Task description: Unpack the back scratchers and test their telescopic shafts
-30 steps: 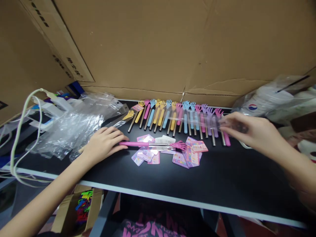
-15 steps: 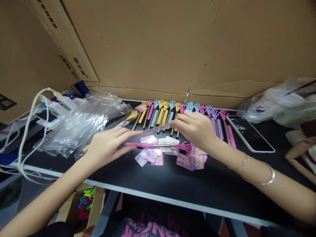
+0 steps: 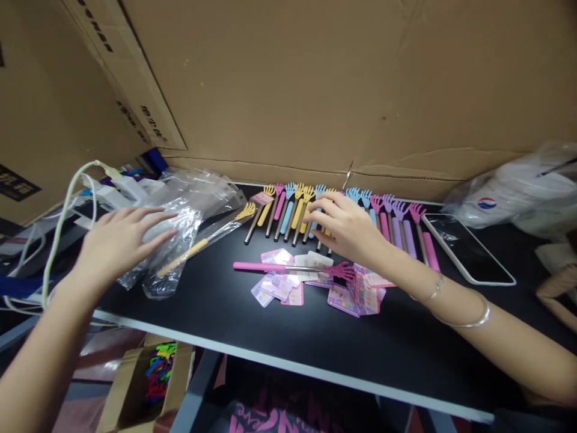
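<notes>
My left hand [image 3: 121,239] hovers with fingers spread over a heap of clear plastic sleeves [image 3: 180,210] at the table's left, holding nothing. One sleeve there holds a yellow back scratcher [image 3: 202,243]. My right hand [image 3: 346,227] rests with bent fingers on a row of pastel hand-shaped back scratchers [image 3: 396,225] along the back; what it pinches, if anything, is hidden. A single pink back scratcher [image 3: 279,266] lies crosswise in front, on top of scattered pink and purple cards [image 3: 354,296].
The black table [image 3: 288,337] ends in a pale front edge. Cardboard sheets [image 3: 315,78] wall off the back and left. A tablet [image 3: 469,249] and a white plastic bag [image 3: 514,189] lie right. A white cable [image 3: 63,210] loops left; a box of coloured pieces [image 3: 153,376] sits below.
My left hand left the pink scratcher's handle and swung left over the plastic sleeves. My right hand came in from the far right onto the row of scratchers. The view shifted left.
</notes>
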A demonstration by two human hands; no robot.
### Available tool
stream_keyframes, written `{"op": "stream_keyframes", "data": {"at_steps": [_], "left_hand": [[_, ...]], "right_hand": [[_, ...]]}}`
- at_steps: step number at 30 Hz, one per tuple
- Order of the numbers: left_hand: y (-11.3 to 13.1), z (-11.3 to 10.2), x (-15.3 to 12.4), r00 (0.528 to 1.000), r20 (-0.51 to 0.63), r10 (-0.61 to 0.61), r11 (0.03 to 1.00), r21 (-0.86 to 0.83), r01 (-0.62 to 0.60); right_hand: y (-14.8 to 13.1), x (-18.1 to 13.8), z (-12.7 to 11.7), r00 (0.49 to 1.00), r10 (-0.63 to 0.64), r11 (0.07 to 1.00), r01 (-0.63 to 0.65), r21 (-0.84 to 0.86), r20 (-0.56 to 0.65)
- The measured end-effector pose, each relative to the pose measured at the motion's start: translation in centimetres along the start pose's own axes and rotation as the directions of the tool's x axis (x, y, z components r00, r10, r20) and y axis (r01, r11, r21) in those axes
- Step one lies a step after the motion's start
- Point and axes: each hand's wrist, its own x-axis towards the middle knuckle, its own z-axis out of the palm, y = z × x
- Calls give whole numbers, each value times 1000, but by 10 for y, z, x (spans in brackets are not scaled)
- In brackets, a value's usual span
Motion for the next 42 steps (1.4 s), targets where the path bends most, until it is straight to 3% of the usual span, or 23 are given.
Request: {"op": "stream_keyframes", "data": {"at_steps": [5,8,13,16,18,20,22,24,27,33,39,42], "left_hand": [[62,-1,59,993,44,108,971,-218,-96],[98,7,100,990,52,130,965,-235,-115],[121,17,135,972,221,82,973,-230,-30],[118,11,136,980,196,9,955,-292,50],[117,4,135,986,167,-29,900,-424,98],[119,-5,133,991,134,15,775,-628,73],[126,-15,131,989,73,125,591,-806,-15],[138,-27,126,972,18,234,424,-902,-85],[157,-42,118,938,-22,347,291,-948,-129],[179,-50,108,892,-106,439,268,-932,-242],[184,-47,109,875,-95,474,155,-970,-189],[186,-44,109,884,-112,455,198,-955,-223]], "right_hand": [[-1,-9,-5,998,37,997,-41,59,59],[-4,-21,-10,997,29,998,-32,46,75],[-2,-49,-22,999,31,999,-31,-10,21],[5,-57,-26,998,66,997,-67,27,20],[10,-55,-26,993,119,986,-121,114,28],[11,-47,-24,982,190,957,-188,219,13],[9,-35,-21,970,241,923,-221,315,-25],[4,-21,-17,967,245,906,-204,371,-67],[-5,-7,-11,966,236,928,-191,321,-109],[-3,-8,0,955,269,962,-260,84,-127],[10,-18,7,908,383,923,-367,116,-170],[9,-19,6,921,359,930,-337,149,-153]]}}
